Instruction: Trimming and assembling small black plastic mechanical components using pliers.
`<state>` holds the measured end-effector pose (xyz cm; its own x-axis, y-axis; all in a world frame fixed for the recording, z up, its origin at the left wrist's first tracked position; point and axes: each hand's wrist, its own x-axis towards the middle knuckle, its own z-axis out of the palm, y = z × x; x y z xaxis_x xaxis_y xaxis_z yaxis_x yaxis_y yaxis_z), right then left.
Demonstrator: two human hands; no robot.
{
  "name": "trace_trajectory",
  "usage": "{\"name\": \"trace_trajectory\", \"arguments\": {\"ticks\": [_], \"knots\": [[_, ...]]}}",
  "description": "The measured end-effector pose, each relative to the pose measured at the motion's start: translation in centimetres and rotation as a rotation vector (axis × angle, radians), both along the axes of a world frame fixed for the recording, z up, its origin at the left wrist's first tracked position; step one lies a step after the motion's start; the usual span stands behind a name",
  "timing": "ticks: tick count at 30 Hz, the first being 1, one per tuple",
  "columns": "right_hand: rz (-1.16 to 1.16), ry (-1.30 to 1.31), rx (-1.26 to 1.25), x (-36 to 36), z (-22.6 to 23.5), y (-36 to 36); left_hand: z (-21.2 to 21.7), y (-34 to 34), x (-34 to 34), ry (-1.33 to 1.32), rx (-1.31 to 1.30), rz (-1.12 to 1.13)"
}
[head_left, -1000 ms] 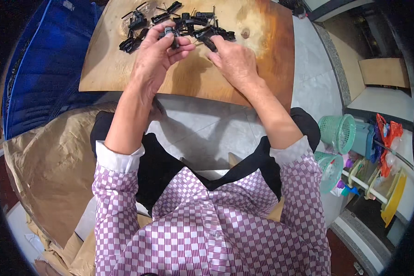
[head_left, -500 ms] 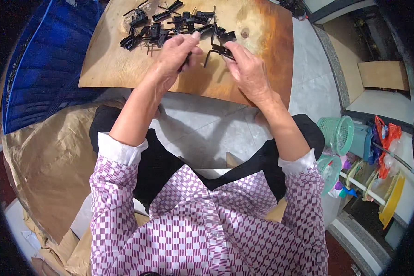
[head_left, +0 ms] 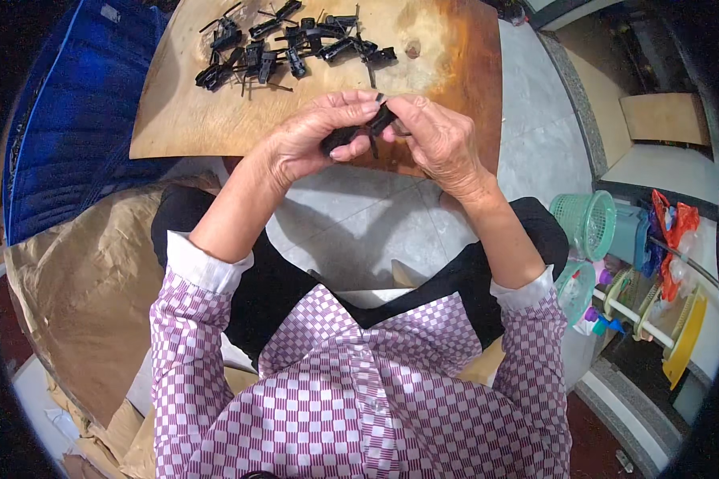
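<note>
My left hand (head_left: 315, 132) and my right hand (head_left: 435, 140) meet over the near edge of the wooden board. Between them is a black clamp-like part (head_left: 381, 120) with a thin arm hanging down; the right fingers grip it, and the left fingertips press against it. A second dark piece (head_left: 339, 141) sits in the curl of my left hand, mostly covered by the fingers. Farther away, a pile of similar black parts (head_left: 295, 52) with thin rods lies on the wooden board (head_left: 192, 120).
Left of the board stands a blue quilted surface (head_left: 80, 120), with crumpled brown paper (head_left: 88, 279) below it. A green basket (head_left: 587, 227), a yellow plastic piece (head_left: 683, 343) and red bags (head_left: 679, 231) are at the right. Grey tiles (head_left: 359, 215) show beneath.
My hands have come together and drawn nearer to me. The black part in my right hand has moved away from the pile and now meets my left fingers.
</note>
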<state>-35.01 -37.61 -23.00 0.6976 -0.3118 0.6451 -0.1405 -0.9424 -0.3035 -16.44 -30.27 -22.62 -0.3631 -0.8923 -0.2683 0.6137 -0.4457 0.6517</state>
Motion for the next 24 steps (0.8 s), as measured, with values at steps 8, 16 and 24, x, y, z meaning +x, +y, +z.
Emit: {"name": "trace_trajectory", "arguments": {"ticks": [8,16,24], "knots": [[-0.090,-0.033,0.664,0.5,0.1,0.8,0.6,-0.4,-0.6,-0.343,-0.119,0.192],[-0.023,0.022,1.540,1.5,1.5,1.8,1.0,-0.5,-1.5,-0.711,-0.234,0.305],[0.042,-0.013,1.662,1.5,1.8,1.9,0.5,-0.8,-1.6,-0.755,-0.289,0.332]]}}
